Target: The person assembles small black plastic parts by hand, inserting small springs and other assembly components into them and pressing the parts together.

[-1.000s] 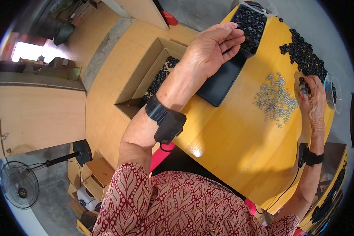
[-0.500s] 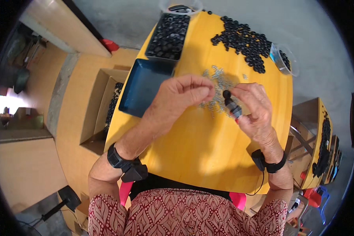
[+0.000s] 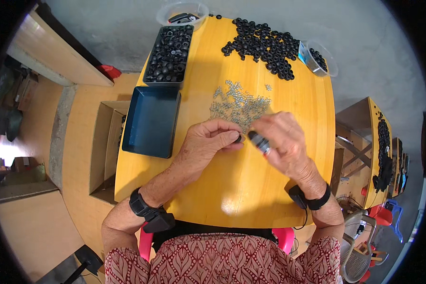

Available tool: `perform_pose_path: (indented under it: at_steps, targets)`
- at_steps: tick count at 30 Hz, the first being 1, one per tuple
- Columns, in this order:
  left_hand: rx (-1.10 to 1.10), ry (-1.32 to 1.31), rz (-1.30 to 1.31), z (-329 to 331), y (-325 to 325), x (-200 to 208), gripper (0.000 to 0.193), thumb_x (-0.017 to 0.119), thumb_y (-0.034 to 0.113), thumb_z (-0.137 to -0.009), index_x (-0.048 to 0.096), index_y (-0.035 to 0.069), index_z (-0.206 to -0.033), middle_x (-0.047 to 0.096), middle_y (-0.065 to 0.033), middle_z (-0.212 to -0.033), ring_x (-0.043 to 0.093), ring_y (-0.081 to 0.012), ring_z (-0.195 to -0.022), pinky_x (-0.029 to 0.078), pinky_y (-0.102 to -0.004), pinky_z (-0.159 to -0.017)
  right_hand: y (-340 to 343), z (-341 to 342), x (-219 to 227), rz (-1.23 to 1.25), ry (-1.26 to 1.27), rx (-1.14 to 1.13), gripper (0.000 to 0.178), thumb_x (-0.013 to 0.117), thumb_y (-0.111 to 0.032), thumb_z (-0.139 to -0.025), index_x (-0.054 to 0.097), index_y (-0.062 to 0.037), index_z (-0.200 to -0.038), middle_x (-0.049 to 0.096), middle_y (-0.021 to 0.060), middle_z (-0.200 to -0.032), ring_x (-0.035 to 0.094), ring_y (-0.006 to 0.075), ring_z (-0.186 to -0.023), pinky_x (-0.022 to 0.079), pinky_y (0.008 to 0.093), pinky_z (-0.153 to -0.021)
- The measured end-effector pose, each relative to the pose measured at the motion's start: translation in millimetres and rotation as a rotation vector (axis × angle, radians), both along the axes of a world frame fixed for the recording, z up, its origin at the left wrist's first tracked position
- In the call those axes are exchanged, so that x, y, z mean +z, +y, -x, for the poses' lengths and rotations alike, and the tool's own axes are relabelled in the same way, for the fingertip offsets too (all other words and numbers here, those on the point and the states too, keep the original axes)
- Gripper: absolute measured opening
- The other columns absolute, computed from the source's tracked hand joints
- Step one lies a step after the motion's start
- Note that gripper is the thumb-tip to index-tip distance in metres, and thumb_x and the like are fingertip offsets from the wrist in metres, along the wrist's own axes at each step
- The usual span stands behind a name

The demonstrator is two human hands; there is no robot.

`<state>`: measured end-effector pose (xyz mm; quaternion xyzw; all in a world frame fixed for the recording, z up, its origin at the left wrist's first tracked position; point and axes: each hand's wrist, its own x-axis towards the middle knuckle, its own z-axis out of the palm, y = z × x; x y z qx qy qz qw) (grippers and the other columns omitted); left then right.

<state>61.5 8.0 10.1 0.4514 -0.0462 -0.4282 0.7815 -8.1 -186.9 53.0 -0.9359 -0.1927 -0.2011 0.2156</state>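
Note:
Over the yellow table (image 3: 251, 199), my left hand (image 3: 206, 139) pinches a small round black piece (image 3: 238, 138) between thumb and fingers. My right hand (image 3: 286, 142), slightly blurred, is closed around a short black-and-grey tool (image 3: 259, 141) with a bit of red near its lower end; its exact kind I cannot make out. The tool's dark end points toward the black piece, with a small gap between them. Just beyond both hands lies a scatter of tiny silvery metal parts (image 3: 239, 104).
Many black round pieces (image 3: 262, 42) lie at the far side, beside a clear tub (image 3: 333, 64). At the left stand a dark blue tray (image 3: 151, 120), a bin of black caps (image 3: 169, 57) and another clear tub (image 3: 201, 19). An open cardboard box (image 3: 99, 151) sits below the table's left edge.
The view has shifted, so the table appears further left and lower. My left fingers now show a black piece between them. The tool has come closer to my left hand.

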Motion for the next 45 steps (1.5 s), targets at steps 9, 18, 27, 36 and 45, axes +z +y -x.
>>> perform_pose_path:
  at_steps: [9,18,27,36,45]
  targets:
    - [-0.019,0.021,0.023,2.3,3.1,-2.2,0.018,0.062,0.001,-0.089,0.062,-0.001,-0.107,0.064,-0.0084,-0.104,0.062,-0.0160,-0.097,0.050,-0.0260,-0.092,-82.4,-43.3,-4.6,-0.242,0.227,-0.453,0.023,0.063,0.002,-0.078,0.064,0.0023,-0.102,0.063,0.0116,-0.090,0.062,0.0197,-0.081,0.050,0.0326,-0.073]
    - [-0.028,0.055,-0.006,-0.1,6.7,-6.9,0.019,0.060,0.005,-0.091,0.061,-0.001,-0.109,0.064,-0.0087,-0.105,0.063,-0.0168,-0.099,0.050,-0.0275,-0.092,-55.5,-84.6,-2.9,-0.001,0.286,-0.268,0.022,0.064,0.000,-0.075,0.065,0.0017,-0.097,0.062,0.0141,-0.086,0.064,0.0273,-0.078,0.051,0.0347,-0.068]
    - [-0.035,0.087,-0.019,-2.1,7.0,-8.5,0.019,0.060,0.007,-0.092,0.061,0.000,-0.110,0.064,-0.0086,-0.104,0.064,-0.0171,-0.095,0.051,-0.0270,-0.089,-28.0,-100.8,-13.1,0.071,0.585,-0.355,0.013,0.071,-0.008,-0.073,0.067,-0.0004,-0.083,0.066,0.0148,-0.078,0.065,0.0255,-0.068,0.051,0.0352,-0.063]
    - [-0.017,0.096,-0.041,-4.1,8.7,-11.7,0.018,0.061,0.012,-0.092,0.063,0.004,-0.108,0.066,-0.0064,-0.102,0.065,-0.0171,-0.095,0.052,-0.0290,-0.088,-39.0,-92.3,-17.8,-0.275,0.564,-0.385,0.009,0.068,-0.004,-0.075,0.062,0.0012,-0.081,0.060,0.0054,-0.069,0.055,0.0125,-0.062,0.046,0.0276,-0.058]
    - [-0.026,0.084,-0.038,-2.9,7.3,-10.5,0.018,0.061,0.014,-0.092,0.063,0.004,-0.108,0.065,-0.0054,-0.102,0.065,-0.0158,-0.094,0.052,-0.0281,-0.087,-18.8,-117.1,-25.2,-0.251,0.325,-0.196,0.013,0.065,-0.002,-0.074,0.061,0.0012,-0.086,0.061,0.0083,-0.071,0.059,0.0181,-0.065,0.048,0.0306,-0.063]
